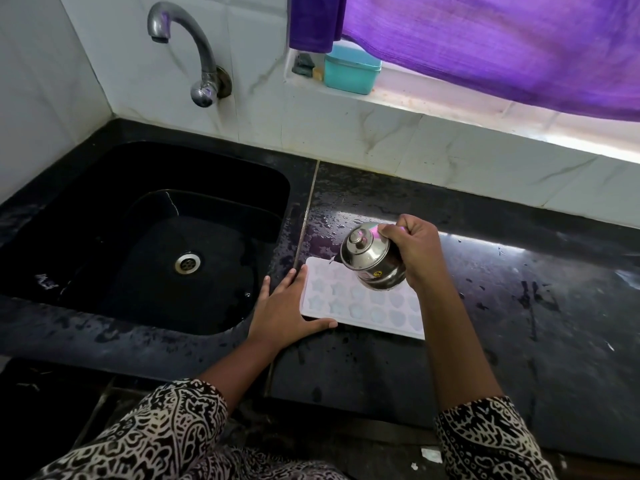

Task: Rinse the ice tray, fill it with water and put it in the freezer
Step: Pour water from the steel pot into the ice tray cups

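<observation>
Left hand (287, 306) flat against ice tray (363, 308); right hand (412, 251) grip holds tilted steel pot (372, 266).

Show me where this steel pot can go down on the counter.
Best for the pot: the wide bare counter right of the tray, between backsplash and front edge. Also the strip in front of the tray. Crowded: the narrow gap between sink and tray, where the left hand rests.

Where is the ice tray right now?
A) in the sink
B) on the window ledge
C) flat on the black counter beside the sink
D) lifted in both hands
C: the ice tray lies flat on the counter right of the sink, the left hand touching its corner.
</observation>
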`<action>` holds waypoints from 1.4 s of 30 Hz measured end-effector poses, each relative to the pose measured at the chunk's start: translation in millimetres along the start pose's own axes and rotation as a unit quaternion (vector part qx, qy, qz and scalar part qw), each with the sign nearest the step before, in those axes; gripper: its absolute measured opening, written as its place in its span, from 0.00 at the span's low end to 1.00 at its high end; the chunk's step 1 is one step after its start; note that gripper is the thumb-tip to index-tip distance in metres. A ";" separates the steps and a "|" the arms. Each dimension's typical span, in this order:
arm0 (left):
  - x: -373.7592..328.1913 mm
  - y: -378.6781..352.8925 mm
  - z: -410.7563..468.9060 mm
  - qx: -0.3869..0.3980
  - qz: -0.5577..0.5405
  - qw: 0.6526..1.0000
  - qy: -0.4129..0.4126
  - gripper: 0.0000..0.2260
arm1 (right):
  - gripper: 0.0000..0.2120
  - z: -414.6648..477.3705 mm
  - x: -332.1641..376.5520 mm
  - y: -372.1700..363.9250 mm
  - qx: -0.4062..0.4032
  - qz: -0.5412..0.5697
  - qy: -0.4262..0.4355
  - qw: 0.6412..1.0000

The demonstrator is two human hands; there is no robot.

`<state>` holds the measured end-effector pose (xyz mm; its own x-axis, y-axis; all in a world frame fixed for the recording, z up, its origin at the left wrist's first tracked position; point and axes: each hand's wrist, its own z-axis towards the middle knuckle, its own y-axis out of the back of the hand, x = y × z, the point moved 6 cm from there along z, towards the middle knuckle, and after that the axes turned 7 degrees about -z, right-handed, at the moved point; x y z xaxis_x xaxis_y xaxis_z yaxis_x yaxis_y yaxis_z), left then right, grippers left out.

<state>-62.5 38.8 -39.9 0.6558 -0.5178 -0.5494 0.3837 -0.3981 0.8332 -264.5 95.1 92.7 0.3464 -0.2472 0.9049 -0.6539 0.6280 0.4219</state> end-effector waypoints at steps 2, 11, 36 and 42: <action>-0.1 0.0 0.0 0.002 0.000 1.000 0.001 0.56 | 0.16 -0.6 1.8 0.1 -0.001 -0.001 0.002 1.000; -0.3 1.1 -0.5 -0.001 0.000 1.000 -0.003 0.55 | 0.15 -2.6 4.2 -1.2 -0.002 -0.006 0.004 1.000; -2.3 3.6 -2.6 0.004 -0.008 1.000 -0.001 0.54 | 0.19 -4.7 1.2 3.5 -0.009 0.105 -0.031 0.994; -2.3 3.6 -2.5 0.005 -0.007 1.000 0.002 0.54 | 0.17 -10.6 -11.0 16.1 -0.028 0.116 -0.050 0.992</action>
<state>-61.0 40.5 -35.4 0.6528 -0.5101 -0.5600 0.3860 -0.4122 0.8253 -271.7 115.8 89.0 0.1211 -0.1614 0.9794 -0.6691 0.7156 0.2007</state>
